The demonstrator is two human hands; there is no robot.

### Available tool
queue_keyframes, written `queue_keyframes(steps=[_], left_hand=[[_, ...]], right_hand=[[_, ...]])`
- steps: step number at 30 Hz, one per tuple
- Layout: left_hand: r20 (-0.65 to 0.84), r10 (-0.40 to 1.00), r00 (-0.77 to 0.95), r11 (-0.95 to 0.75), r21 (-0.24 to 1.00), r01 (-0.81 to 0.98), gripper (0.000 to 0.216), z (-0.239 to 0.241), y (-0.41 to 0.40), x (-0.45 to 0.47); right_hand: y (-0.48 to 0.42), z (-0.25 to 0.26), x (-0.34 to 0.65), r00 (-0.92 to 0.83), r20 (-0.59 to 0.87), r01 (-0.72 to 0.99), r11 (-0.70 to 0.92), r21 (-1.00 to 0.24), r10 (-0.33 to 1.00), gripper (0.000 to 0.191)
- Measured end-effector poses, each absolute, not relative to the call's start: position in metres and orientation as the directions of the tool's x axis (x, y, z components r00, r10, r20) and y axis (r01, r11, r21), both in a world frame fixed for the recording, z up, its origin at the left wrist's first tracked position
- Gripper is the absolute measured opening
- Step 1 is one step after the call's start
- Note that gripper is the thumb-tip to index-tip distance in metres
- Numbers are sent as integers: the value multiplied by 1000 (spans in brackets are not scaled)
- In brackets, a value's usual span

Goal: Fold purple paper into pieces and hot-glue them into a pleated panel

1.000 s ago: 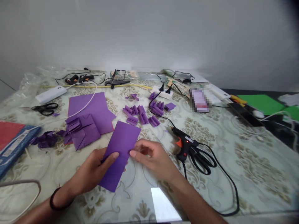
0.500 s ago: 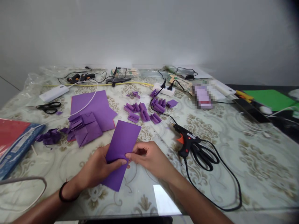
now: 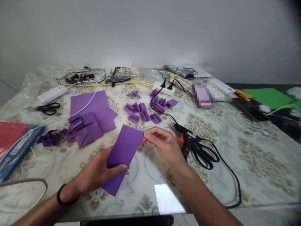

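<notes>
A long purple paper strip [image 3: 122,153] lies slanted over the glass table [image 3: 246,163], held between both hands. My left hand [image 3: 98,171] grips its lower half, thumb pressed across the paper. My right hand [image 3: 162,144] pinches the strip's upper right corner with closed fingers. A black glue gun [image 3: 187,139] with a red light lies just right of my right hand, on top of black scissors [image 3: 205,155].
Several small folded purple pieces [image 3: 143,111] lie beyond the strip. Larger purple sheets [image 3: 92,111] and folded shapes sit at left, with scissors [image 3: 47,108], a white power bank [image 3: 52,93], a red and blue packet [image 3: 13,141]. A power strip [image 3: 164,89], cables and green paper [image 3: 268,97] lie at the back right.
My right hand has slid up from the strip's middle to its upper right corner. My left hand keeps its hold on the lower half.
</notes>
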State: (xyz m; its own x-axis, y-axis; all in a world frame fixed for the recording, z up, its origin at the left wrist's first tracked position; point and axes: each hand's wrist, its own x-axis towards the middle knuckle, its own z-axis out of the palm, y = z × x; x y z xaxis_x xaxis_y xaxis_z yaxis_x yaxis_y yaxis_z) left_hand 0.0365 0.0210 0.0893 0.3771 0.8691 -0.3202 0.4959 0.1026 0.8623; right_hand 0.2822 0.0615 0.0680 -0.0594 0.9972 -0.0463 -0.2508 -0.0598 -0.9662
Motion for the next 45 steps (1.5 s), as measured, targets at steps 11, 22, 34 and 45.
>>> queue_keyframes(steps=[11,22,34,45], left_hand=[[-317,920,231,257,932,256,45,77,21,41],[-470,754,460,549,834,-48,56,74,21,37],[-508,739,443,421,861,284,56,75,19,38],[-525,713,465,381,846,372,61,67,17,34]], right_hand=[[47,61,259,-335,-146,-24,-164,-986,931,41],[43,60,252,-246,-110,-169,-154,-973,963,38],[56,60,269,-86,-115,-239,-132,-962,990,33],[58,68,272,-18,-82,-381,-83,-921,996,25]])
